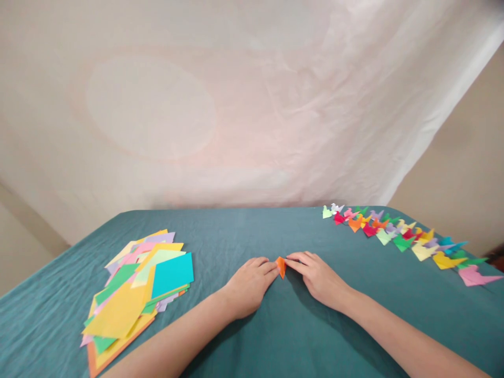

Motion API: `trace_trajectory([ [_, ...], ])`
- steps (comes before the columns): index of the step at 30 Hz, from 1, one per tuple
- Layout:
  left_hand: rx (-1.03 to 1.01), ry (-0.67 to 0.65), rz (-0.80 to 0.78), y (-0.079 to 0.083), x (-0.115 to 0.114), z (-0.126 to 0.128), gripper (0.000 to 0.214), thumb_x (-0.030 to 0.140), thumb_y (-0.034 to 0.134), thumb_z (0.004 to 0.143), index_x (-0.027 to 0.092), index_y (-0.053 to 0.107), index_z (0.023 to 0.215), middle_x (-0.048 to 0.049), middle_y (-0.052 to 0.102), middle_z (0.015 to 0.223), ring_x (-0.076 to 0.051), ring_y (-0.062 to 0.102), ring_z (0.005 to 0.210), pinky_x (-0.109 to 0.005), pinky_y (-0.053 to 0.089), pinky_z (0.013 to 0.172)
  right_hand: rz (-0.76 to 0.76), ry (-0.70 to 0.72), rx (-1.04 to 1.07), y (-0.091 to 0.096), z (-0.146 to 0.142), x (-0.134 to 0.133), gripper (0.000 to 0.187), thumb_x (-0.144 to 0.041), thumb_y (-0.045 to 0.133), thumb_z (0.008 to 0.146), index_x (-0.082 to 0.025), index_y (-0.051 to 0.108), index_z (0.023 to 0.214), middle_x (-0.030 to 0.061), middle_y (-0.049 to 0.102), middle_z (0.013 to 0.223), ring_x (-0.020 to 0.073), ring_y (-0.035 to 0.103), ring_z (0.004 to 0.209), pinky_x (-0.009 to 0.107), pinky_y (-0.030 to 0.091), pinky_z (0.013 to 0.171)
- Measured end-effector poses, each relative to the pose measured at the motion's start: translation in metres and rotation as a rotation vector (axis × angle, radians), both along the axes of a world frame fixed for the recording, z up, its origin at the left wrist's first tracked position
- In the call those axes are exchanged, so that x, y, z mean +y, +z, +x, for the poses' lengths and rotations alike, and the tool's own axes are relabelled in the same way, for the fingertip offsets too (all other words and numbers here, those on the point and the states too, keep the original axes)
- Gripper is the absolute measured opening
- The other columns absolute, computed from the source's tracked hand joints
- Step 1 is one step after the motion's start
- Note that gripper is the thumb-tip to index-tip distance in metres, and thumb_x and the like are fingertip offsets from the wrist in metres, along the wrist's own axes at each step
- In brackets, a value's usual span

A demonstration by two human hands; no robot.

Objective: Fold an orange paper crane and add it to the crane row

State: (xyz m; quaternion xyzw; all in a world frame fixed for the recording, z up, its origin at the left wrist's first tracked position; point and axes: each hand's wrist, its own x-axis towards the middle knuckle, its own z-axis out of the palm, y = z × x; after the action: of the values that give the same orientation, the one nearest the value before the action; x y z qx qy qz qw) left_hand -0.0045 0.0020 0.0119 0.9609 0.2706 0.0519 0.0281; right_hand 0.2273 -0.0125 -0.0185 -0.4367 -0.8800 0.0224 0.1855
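A small piece of folded orange paper [281, 267], kite-shaped with a point toward me, lies on the teal cloth between my two hands. My left hand [249, 283] has its fingers together, and their tips press the paper's left edge against the table. From the other side, my right hand [318, 276] holds the right edge under its fingertips, the thumb partly hidden beneath the palm. Some of the paper's outline is covered by my fingertips.
On the left lies a loose pile of coloured paper sheets [118, 311], with a blue sheet [173, 274] on top. Several folded paper birds [423, 251] stand in rows along the right side of the teal-covered table [315, 346]. A pale cloth [252, 105] hangs behind.
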Motion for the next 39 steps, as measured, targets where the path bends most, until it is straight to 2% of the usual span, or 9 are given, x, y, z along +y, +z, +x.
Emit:
trace_trajectory([
  [7, -0.024, -0.025, 0.008, -0.002, 0.003, -0.001, 0.047, 0.013, 0.039, 0.086, 0.019, 0.038, 0.133, -0.0067, 0.047, 0.132, -0.021, 0.041, 0.119, -0.035, 0.031, 0.102, 0.014, -0.007, 0.012, -0.004, -0.007, -0.002, 0.051, -0.004, 0.034, 0.082, -0.019, 0.046, 0.129, 0.0109, 0.052, 0.125, 0.0216, 0.049, 0.108, 0.040, 0.042, 0.087],
  [14, -0.036, -0.048, 0.007, 0.001, 0.004, 0.000, 0.041, 0.013, 0.041, 0.086, 0.014, 0.046, 0.127, -0.0070, 0.052, 0.127, -0.019, 0.043, 0.118, -0.031, 0.029, 0.104, 0.004, 0.033, -0.015, -0.002, -0.014, -0.005, 0.043, -0.014, 0.036, 0.090, -0.019, 0.044, 0.132, 0.0087, 0.051, 0.130, 0.0216, 0.047, 0.110, 0.040, 0.042, 0.090],
  [20, -0.051, -0.058, 0.007, 0.002, 0.006, -0.002, 0.040, 0.012, 0.041, 0.085, 0.017, 0.048, 0.124, -0.0069, 0.052, 0.125, -0.019, 0.045, 0.115, -0.033, 0.030, 0.103, 0.000, 0.045, -0.035, 0.001, -0.015, -0.004, 0.044, -0.016, 0.037, 0.091, -0.025, 0.041, 0.133, 0.0075, 0.052, 0.129, 0.0210, 0.047, 0.111, 0.040, 0.042, 0.088],
  [26, -0.090, 0.000, -0.033, 0.005, 0.004, -0.003, 0.033, 0.010, 0.043, 0.078, 0.017, 0.056, 0.108, -0.0075, 0.056, 0.113, -0.021, 0.046, 0.111, -0.036, 0.033, 0.099, -0.050, 0.036, -0.077, 0.004, -0.015, -0.005, 0.042, -0.017, 0.038, 0.091, -0.026, 0.042, 0.132, 0.0070, 0.051, 0.129, 0.0216, 0.046, 0.111, 0.040, 0.040, 0.089],
  [32, -0.118, 0.011, -0.022, -0.002, 0.004, -0.001, 0.058, 0.007, 0.044, 0.073, 0.017, 0.038, 0.130, -0.0053, 0.042, 0.135, -0.020, 0.032, 0.126, -0.036, 0.022, 0.108, -0.037, 0.031, -0.084, 0.006, -0.017, -0.005, 0.040, -0.019, 0.039, 0.092, -0.026, 0.044, 0.131, 0.0071, 0.052, 0.128, 0.0218, 0.046, 0.110, 0.039, 0.040, 0.088],
  [39, -0.045, 0.009, -0.004, -0.007, 0.006, 0.000, 0.050, 0.012, 0.042, 0.081, 0.018, 0.041, 0.130, -0.0046, 0.045, 0.134, -0.019, 0.032, 0.127, -0.035, 0.020, 0.108, -0.062, 0.043, -0.066, 0.008, -0.014, -0.008, 0.036, -0.023, 0.040, 0.092, -0.027, 0.048, 0.128, 0.0065, 0.052, 0.129, 0.0206, 0.045, 0.113, 0.039, 0.039, 0.090],
])
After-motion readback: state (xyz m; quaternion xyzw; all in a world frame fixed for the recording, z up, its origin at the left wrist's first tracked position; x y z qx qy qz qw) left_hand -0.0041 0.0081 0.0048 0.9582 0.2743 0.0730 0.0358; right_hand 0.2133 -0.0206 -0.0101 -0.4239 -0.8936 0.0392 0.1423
